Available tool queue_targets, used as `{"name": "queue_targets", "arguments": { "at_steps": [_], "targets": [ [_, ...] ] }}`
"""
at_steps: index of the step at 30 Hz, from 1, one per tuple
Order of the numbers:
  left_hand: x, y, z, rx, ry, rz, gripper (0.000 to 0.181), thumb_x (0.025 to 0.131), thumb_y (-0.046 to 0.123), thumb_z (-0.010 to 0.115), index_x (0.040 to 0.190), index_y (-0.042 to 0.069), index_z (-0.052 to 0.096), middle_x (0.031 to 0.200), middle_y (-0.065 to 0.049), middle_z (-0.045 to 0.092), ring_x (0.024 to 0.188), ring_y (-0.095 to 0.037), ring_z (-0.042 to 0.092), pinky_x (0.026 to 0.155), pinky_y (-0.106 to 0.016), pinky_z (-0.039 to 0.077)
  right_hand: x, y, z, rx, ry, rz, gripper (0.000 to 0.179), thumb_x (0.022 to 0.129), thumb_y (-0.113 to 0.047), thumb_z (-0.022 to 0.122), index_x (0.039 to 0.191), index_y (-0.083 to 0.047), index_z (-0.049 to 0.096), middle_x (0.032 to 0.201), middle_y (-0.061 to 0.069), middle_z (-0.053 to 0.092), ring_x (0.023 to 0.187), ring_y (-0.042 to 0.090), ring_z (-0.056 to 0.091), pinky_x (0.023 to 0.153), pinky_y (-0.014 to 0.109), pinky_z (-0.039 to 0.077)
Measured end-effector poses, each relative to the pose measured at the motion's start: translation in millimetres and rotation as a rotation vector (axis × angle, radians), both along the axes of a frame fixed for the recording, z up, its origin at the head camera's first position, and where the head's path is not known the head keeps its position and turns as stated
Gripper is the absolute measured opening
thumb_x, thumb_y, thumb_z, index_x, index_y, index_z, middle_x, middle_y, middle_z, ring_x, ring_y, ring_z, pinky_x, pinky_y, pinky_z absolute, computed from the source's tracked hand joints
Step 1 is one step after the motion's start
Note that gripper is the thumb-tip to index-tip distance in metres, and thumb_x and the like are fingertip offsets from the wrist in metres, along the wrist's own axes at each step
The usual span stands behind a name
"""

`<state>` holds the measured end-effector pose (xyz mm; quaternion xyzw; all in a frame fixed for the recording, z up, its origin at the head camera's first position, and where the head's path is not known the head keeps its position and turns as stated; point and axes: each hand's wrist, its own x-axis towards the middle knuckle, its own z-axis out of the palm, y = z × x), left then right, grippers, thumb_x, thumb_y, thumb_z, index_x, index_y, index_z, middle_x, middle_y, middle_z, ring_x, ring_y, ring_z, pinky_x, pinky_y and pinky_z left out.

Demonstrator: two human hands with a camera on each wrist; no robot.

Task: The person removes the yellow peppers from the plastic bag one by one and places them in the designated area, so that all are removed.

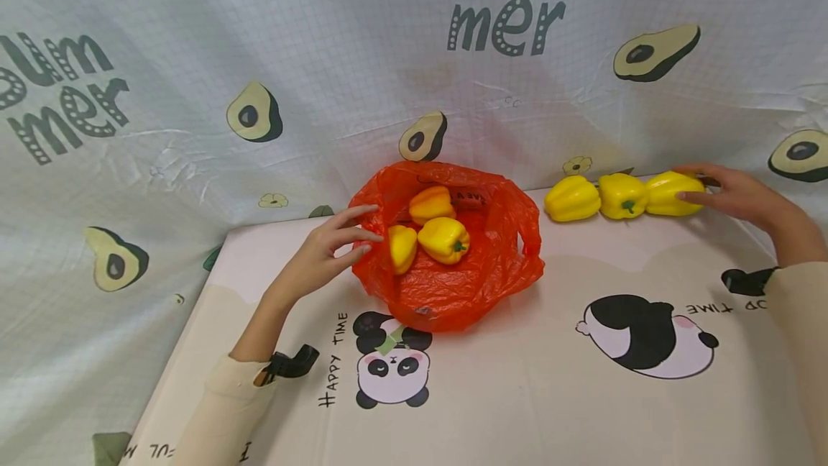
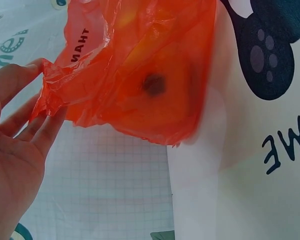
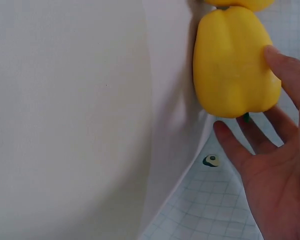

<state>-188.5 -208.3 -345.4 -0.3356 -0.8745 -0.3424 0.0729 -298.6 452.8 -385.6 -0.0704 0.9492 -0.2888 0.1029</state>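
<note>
An orange-red plastic bag (image 1: 453,304) stands with its mouth spread on the table. Three yellow bell peppers lie inside, one of them a pepper (image 1: 443,239) with its green stem showing. At the bag's left rim, my left hand (image 1: 317,254) pinches the plastic between thumb and fingers. To the right of the bag, three more yellow peppers sit in a row against the back cloth. My right hand (image 1: 740,196) grips the outermost bell pepper (image 3: 235,62) at its stem end, thumb on one side and fingers reaching round the other.
The other two peppers in the row are a left pepper (image 1: 572,198) and a middle pepper (image 1: 622,196), close together. A light tablecloth (image 1: 517,394) with panda prints covers the table. An avocado-print cloth (image 1: 336,56) hangs behind it.
</note>
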Motion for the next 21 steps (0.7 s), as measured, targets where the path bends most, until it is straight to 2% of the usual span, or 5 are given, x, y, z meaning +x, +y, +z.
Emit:
{"name": "queue_targets", "arguments": {
  "at_steps": [5, 10, 17, 21],
  "targets": [
    [0.9, -0.7, 1.1, 0.000, -0.001, 0.001, 0.022, 0.096, 0.005, 0.068, 0.117, 0.010, 0.076, 0.152, -0.006, 0.050, 0.140, -0.029, 0.045, 0.103, -0.044, 0.052, -1.5, 0, 9.5, 0.064, 0.038, 0.024, 0.073, 0.102, -0.033, 0.062, 0.153, 0.007, 0.028, 0.154, 0.043, 0.018, 0.134, 0.064, 0.021, 0.104, 0.081, 0.021],
    [1.0, 0.6, 2.5, -0.002, -0.001, 0.003, 0.022, 0.096, 0.005, 0.068, 0.116, 0.010, 0.076, 0.152, -0.007, 0.050, 0.140, -0.029, 0.045, 0.104, -0.046, 0.051, 1.7, -9, 31.5, 0.145, 0.125, 0.045, 0.066, 0.104, -0.034, 0.058, 0.150, 0.006, 0.034, 0.149, 0.045, 0.026, 0.128, 0.066, 0.031, 0.099, 0.080, 0.031],
    [0.0, 2.4, 3.3, -0.001, 0.005, 0.003, 0.022, 0.096, 0.004, 0.068, 0.116, 0.009, 0.076, 0.151, -0.008, 0.050, 0.139, -0.031, 0.046, 0.103, -0.047, 0.052, 19.1, -47, 66.9, 0.197, 0.304, 0.179, 0.052, 0.102, -0.023, 0.063, 0.146, 0.000, 0.049, 0.145, 0.037, 0.045, 0.115, 0.062, 0.053, 0.092, 0.073, 0.045],
    [-0.4, 3.2, 4.3, -0.001, 0.015, 0.004, 0.022, 0.096, 0.003, 0.068, 0.115, 0.007, 0.076, 0.151, -0.009, 0.051, 0.139, -0.032, 0.046, 0.103, -0.048, 0.051, 32.0, -71, 83.7, 0.235, 0.342, 0.248, 0.051, 0.099, -0.023, 0.066, 0.146, -0.009, 0.053, 0.144, 0.030, 0.052, 0.113, 0.058, 0.058, 0.089, 0.072, 0.048]
  ]
}}
